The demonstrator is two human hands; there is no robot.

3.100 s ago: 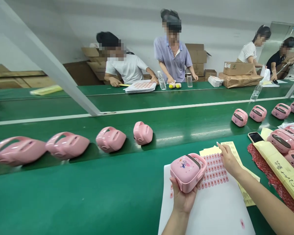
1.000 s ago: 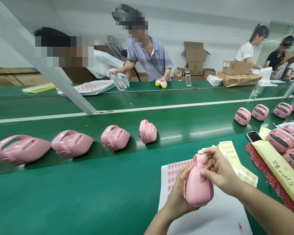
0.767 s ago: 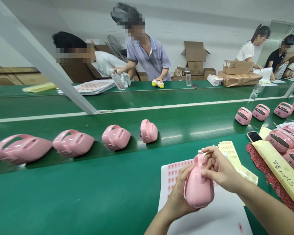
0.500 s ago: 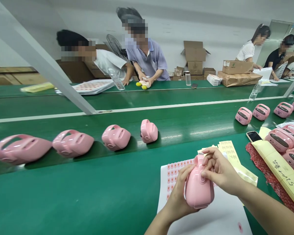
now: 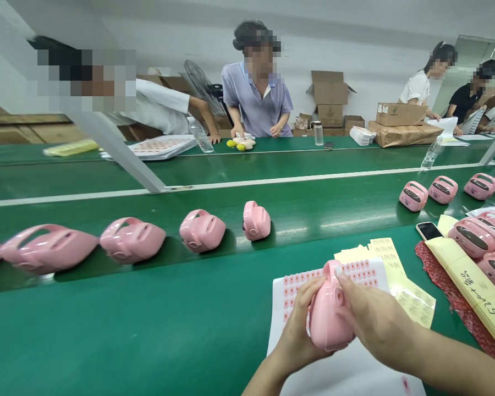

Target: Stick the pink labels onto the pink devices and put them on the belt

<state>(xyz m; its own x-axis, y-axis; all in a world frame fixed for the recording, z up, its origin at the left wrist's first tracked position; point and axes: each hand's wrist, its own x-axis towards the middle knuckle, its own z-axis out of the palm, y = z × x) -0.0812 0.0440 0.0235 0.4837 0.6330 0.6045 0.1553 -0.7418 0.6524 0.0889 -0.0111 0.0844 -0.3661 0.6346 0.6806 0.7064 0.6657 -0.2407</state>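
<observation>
left hand cupped around a pink plastic case, bracing it just above a sheet of pink stickers, as the right hand presses against its side, any pinch lost to blur.

Bright, even light — edges warped, blurred.

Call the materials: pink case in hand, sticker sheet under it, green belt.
Pink case: likely injection-moulded plastic, glossy, with sharp highlights along the shell. Sticker sheet: probably coated paper, thin and matte white. Green belt: looks like PVC or rubber, semi-gloss with soft reflections; the look can't settle which.
</observation>
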